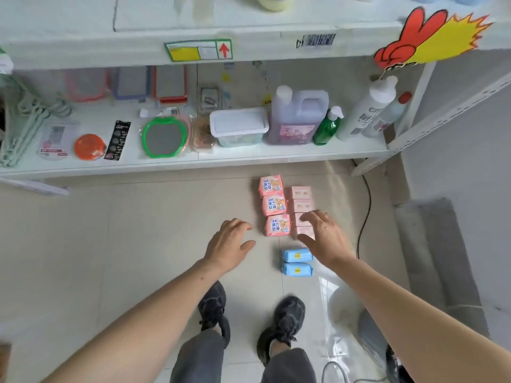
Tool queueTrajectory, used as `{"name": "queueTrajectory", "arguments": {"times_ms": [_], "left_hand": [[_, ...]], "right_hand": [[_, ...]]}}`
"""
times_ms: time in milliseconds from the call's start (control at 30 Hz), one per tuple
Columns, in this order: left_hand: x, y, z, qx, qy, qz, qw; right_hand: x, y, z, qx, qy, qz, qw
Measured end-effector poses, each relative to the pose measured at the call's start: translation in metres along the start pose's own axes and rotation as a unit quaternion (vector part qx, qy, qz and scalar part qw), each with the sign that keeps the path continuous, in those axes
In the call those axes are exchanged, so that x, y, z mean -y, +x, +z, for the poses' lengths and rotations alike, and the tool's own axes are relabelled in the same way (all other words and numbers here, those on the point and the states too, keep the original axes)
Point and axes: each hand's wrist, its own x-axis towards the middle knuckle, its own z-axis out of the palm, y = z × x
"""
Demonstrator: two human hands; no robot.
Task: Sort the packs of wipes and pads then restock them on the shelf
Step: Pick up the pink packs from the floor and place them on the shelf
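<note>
The floor (pixel 138 230) has packs in rows: three pink packs (pixel 274 205), pale pink packs (pixel 301 199), two blue packs (pixel 297 262). Both hands are spread and hold nothing: left hand (pixel 231 244) beside them, right hand (pixel 323 236) over the pale ones. On the shelf (pixel 249 157) sits a lidded tub (pixel 239 127).

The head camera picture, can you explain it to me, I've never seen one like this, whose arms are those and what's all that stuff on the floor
There is no machine here. The one picture comes from a wide-angle camera worn on a person's head, looking down, so the arms and the dark shoes are the wearer's own. On the tiled floor lie sorted packs: three pink printed packs in a column, a column of pale pink packs beside them, and two blue packs nearer the feet. The left hand hovers open, holding nothing. The right hand reaches over the nearest pale pink packs; whether it grips one is unclear. Beyond is a white shelf with bottles, a lidded tub and mirrors.
</note>
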Motion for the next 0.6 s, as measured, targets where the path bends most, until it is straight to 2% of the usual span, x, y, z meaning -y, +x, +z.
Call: {"name": "queueTrajectory", "arguments": {"times_ms": [233, 600], "left_hand": [[0.048, 0.108, 0.106, 0.025, 0.033, 0.008, 0.999], [0.139, 0.269, 0.256, 0.035, 0.054, 0.089, 0.994]], "right_hand": [[-0.079, 0.087, 0.123, 0.031, -0.031, -0.012, 0.999], [-0.168, 0.213, 0.277, 0.065, -0.048, -0.045, 0.996]]}}
